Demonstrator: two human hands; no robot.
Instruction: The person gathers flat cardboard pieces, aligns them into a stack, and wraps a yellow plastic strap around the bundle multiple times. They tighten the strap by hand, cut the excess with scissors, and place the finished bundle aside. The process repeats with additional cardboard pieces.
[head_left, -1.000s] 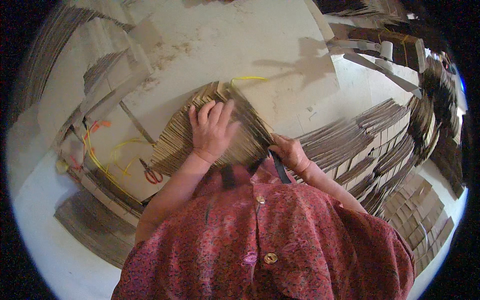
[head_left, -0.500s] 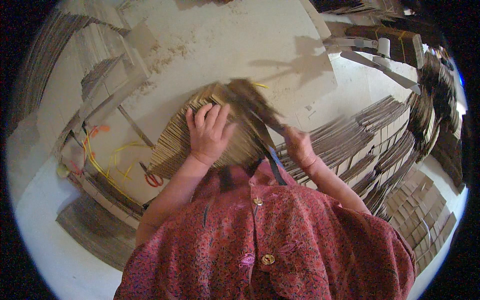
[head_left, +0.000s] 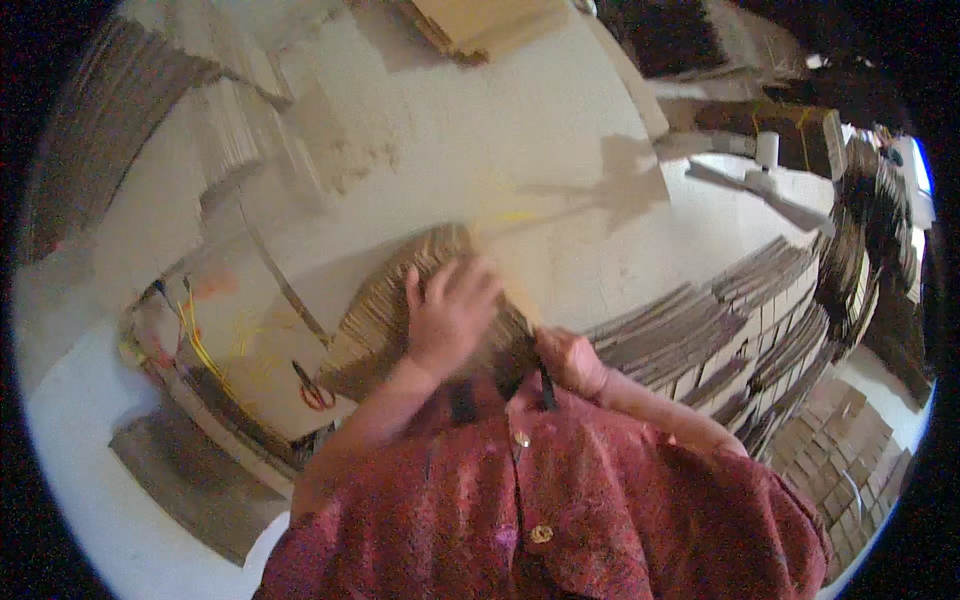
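A fanned stack of brown cardboard pieces (head_left: pixel 385 310) stands on edge close against my front. My left hand (head_left: pixel 450 318) rests on top of it, fingers spread and a little blurred. At the stack's right edge, my right hand (head_left: pixel 570 362) is closed, with the thing in it too blurred and hidden to name. A dark strip (head_left: pixel 547 388) hangs just below its fingers. Left of the stack lies a pair of scissors with red handles (head_left: pixel 318 397).
Yellow straps (head_left: pixel 215 365) lie at the left. More cardboard stacks line the far left (head_left: pixel 110 130) and the right (head_left: pixel 660 335). A white fan (head_left: pixel 765 180) stands at the right, beyond the pale table (head_left: pixel 560 150). A brown cardboard box (head_left: pixel 490 25) shows at the top.
The view has tilted, bringing the brown box into the top. My right hand has drawn down and in toward the stack; the blurred brown thing it swept across the stack's top no longer shows there.
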